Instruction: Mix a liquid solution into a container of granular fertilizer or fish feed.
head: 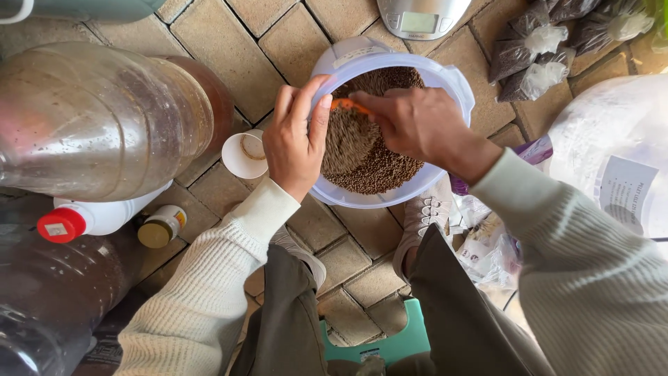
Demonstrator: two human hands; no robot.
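Note:
A white plastic bucket full of small brown seeds stands on the paving between my feet. My left hand grips the bucket's near left rim, thumb inside. My right hand is over the seeds, closed on a small orange scoop whose tip shows between the two hands. A thin clear bag of seeds seems to hang under my left hand inside the bucket, though I cannot tell for sure.
Large clear plastic bottles lie at left with a red-capped white bottle, a small jar and a white cup. A scale sits behind the bucket. Tied seed bags and a white sack are at right.

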